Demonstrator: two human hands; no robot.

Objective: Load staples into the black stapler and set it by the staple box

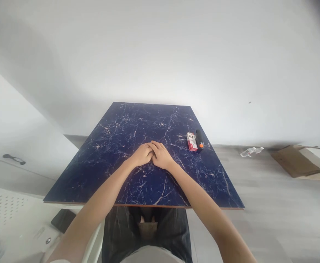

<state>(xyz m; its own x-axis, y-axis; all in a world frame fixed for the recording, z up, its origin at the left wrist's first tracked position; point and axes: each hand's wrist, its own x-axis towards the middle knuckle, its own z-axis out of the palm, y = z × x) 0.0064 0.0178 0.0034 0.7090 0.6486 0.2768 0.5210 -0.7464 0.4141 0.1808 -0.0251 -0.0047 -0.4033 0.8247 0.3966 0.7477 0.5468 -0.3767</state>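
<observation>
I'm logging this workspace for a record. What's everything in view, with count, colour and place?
Marble-patterned table: 1, dark blue, centre
Small carton: 1, red and white, table's right side
Cylindrical object: 1, black with orange spot, just right of carton
Clear plastic bottle: 1, perhaps 2, floor, right
Cardboard box: 1, brown, floor, far right
Wall: white, behind table
Floor: grey, right
Cabinet handle: 1, dark, left
Perforated surface: 1, white, lower left
Unclear object: 1, black, lower left
Trousers: dark, bottom centre
Left hand: 1, bare, on table
Right hand: 1, bare, fingers overlapping left hand
</observation>
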